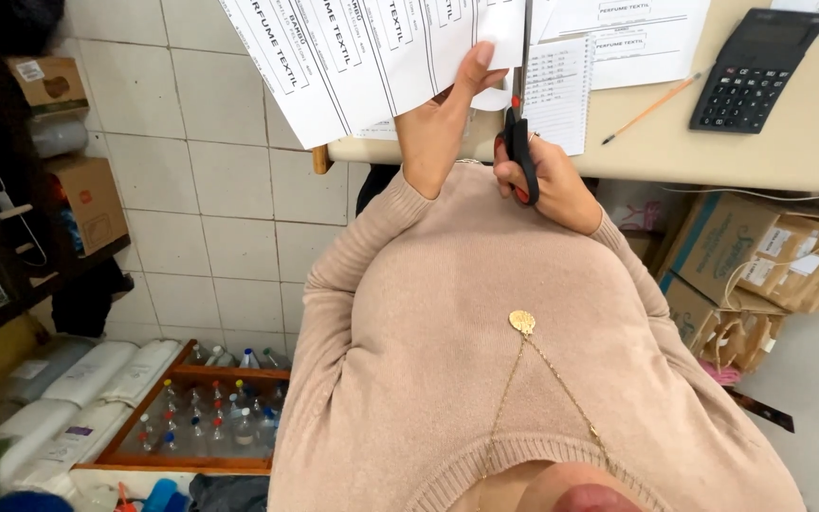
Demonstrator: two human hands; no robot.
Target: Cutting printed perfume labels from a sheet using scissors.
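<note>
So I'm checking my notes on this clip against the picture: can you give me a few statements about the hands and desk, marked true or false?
1. The right hand holds scissors with red-and-black handles. True.
2. The left hand holds a printed sheet of paper. True.
3. The calculator lies on the floor. False: it lies on the desk.
4. A pencil lies on the desk beside the calculator. True.
5. The wooden tray on the floor holds folded towels. False: it holds small bottles.
</note>
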